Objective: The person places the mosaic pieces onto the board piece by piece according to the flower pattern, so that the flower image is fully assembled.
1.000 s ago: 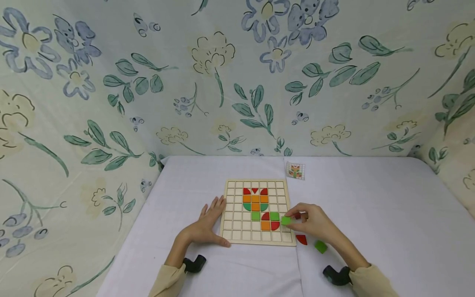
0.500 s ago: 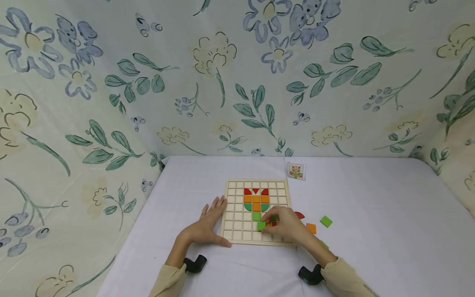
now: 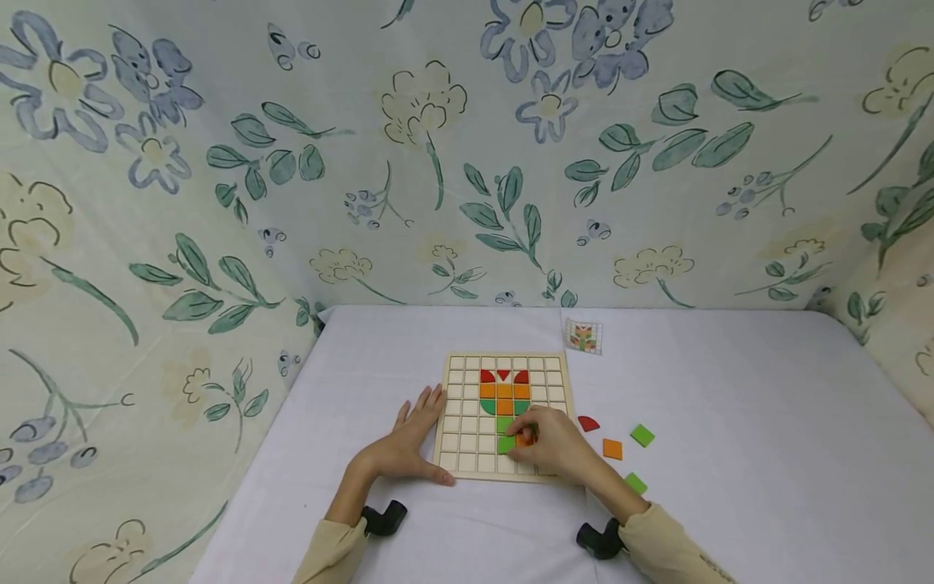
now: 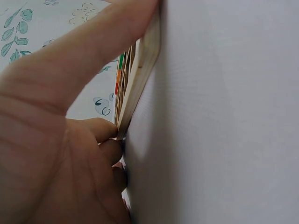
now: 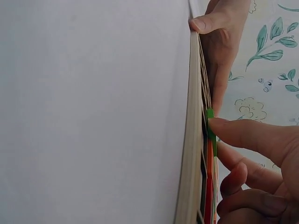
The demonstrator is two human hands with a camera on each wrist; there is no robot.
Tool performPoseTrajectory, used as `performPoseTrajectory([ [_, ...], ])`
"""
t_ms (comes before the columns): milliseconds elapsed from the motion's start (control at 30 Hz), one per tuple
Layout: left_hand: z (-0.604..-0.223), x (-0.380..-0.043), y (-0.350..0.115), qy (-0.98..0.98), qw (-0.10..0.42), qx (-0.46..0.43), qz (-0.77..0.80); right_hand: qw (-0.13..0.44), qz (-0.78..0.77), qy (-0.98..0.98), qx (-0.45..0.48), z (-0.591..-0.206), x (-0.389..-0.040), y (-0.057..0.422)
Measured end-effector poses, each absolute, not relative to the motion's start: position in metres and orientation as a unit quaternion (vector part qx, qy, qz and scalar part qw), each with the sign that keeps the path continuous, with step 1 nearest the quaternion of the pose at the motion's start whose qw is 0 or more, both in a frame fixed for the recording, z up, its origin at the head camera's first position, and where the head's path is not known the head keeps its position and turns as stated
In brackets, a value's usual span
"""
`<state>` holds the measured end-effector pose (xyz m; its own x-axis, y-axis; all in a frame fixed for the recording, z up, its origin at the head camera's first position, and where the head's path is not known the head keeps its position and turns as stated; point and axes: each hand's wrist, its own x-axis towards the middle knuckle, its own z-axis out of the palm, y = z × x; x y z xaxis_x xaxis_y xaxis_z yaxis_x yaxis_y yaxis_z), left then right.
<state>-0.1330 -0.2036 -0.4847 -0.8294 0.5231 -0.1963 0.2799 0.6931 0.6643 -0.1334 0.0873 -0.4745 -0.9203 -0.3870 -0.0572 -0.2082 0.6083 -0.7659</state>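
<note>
A wooden grid board lies on the white cloth, partly filled with red, orange and green tiles. My right hand pinches a green square tile between thumb and fingers. That tile is at a cell just below another green square tile; in the right wrist view the thumb touches the green tile at the board's surface. Beneath my right hand, some tiles to the right are partly hidden. My left hand, fingers spread, rests against the board's left side, its thumb at the near-left corner.
Right of the board lie a red quarter-circle tile, an orange square tile, a green square tile and another green tile close to the right wrist. A small pattern card lies beyond the board's far-right corner.
My right hand has carried the green square tile leftward from the board's right edge to the cell below the other green tile. My left hand has stayed put.
</note>
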Motion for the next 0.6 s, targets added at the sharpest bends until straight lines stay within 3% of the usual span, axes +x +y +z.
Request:
performPoseTrajectory([
  [600, -0.4875, -0.1351, -0.2048, 0.901, 0.19, 0.223, 0.319, 0.123, -0.442, 0.877, -0.143, -0.4747, -0.1326, 0.0902],
])
